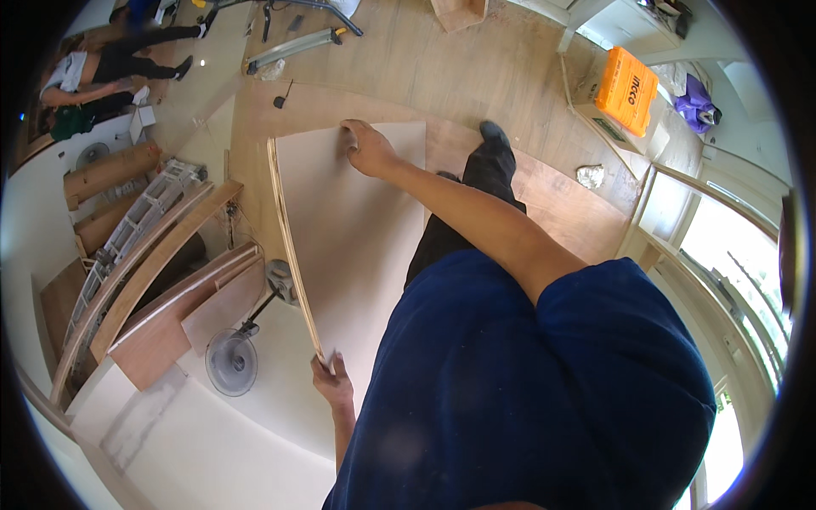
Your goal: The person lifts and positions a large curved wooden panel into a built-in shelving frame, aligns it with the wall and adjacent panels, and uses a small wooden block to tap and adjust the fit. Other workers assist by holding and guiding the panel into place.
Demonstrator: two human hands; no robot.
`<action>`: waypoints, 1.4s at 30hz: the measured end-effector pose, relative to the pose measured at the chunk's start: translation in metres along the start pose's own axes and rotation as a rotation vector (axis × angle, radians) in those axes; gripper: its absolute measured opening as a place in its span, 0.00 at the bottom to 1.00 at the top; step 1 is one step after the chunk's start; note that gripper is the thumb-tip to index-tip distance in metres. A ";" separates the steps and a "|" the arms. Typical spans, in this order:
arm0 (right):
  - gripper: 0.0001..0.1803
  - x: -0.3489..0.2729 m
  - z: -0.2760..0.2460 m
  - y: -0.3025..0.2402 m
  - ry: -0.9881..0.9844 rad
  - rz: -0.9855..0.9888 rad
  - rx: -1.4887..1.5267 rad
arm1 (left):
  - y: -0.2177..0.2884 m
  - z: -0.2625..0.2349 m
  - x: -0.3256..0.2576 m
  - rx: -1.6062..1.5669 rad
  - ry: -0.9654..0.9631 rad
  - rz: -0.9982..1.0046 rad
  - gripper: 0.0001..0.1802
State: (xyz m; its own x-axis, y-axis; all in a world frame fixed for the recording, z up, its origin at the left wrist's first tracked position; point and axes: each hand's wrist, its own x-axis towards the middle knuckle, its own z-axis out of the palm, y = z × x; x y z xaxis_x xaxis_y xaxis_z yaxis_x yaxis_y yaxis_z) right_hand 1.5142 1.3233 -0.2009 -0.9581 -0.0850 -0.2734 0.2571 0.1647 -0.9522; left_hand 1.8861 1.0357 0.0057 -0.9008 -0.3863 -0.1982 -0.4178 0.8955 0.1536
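A large pale plywood board (357, 204) with a layered edge stands tilted in front of my body. My left hand (334, 384) is closed around its lower left edge, thumb on the pale face. At the board's far end, my right hand (371, 151) has its fingers curled over the edge, with that arm stretched across the face. The layered left edge looks like more than one sheet, but I cannot tell for sure. My dark shoe (495, 136) is on the floor to the right of the board.
A fan (231, 362) stands left of the board. Wooden planks (161, 276), a metal ladder (136, 217) and brown rolls (115, 172) lean further left. An orange case (627, 92) sits at the far right. Metal stand parts (293, 51) lie beyond the board; people (127, 59) are at the upper left.
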 end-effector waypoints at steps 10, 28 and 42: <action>0.41 0.024 -0.056 0.012 -0.506 -0.191 -0.245 | 0.189 0.004 0.120 -0.138 0.198 -0.008 0.22; 0.28 0.070 -0.112 -0.105 -0.962 -0.624 -0.036 | 0.218 0.038 0.132 0.108 0.411 -0.191 0.15; 0.43 0.041 0.006 -0.240 -1.765 -1.411 -0.883 | 0.254 0.053 0.121 -0.131 0.485 -0.424 0.39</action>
State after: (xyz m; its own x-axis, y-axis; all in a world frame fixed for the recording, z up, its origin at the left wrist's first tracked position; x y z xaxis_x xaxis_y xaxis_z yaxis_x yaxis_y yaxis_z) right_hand 1.4142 1.2742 0.0152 0.6284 -0.7762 -0.0519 -0.7028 -0.5379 -0.4655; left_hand 1.6772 1.2282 -0.0310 -0.5928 -0.7834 0.1868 -0.7320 0.6209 0.2806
